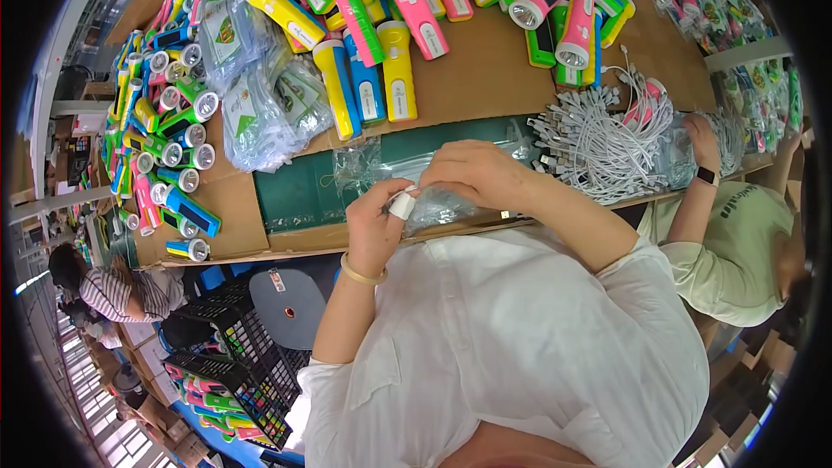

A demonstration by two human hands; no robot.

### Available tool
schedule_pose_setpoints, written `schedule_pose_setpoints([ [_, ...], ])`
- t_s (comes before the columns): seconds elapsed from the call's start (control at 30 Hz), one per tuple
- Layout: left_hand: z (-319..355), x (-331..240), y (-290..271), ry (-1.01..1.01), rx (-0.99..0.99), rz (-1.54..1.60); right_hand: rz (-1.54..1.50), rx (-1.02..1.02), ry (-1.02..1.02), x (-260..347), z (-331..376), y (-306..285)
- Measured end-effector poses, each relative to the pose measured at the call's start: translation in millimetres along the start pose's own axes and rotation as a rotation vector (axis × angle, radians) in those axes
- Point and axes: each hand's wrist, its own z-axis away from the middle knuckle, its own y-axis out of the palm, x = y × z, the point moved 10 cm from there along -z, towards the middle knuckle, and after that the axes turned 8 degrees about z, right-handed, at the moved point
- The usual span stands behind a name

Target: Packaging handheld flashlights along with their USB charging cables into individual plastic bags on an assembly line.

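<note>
My left hand (374, 218) and my right hand (475, 172) meet over the near edge of the bench, fingertips pinched together. What lies between the fingertips is too small and covered to make out. A white band or piece (401, 205) shows at a finger of my left hand; I cannot tell whether it is wrapped round it or held. Just below the right hand lies crumpled clear plastic (440, 211), partly hidden by the fingers. Another clear plastic bag (357, 163) rests on the green surface (295, 192) beyond my left hand.
Colourful flashlights (399, 69) pile up on the cardboard (485, 61) ahead, with more flashlights (178, 152) at the left. Clear printed bags (260, 113) lie between them. White cables (602, 143) heap at the right, beside a co-worker's hand (702, 146). Black crates (243, 342) stand lower left.
</note>
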Motion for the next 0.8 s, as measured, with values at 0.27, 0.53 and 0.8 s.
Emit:
schedule_pose_setpoints([
  [0.27, 0, -21, 5, 0.238, 0.045, -0.083, -0.042, 0.066, 0.014, -13, -1, 4],
  [0.53, 4, -19, 17, 0.37, 0.199, -0.204, 0.284, 0.436, 0.354, -96, 11, -6],
  [0.8, 26, -45, 65, 0.63, 0.501, -0.147, 0.665, -0.196, 0.575, -122, -103, -66],
])
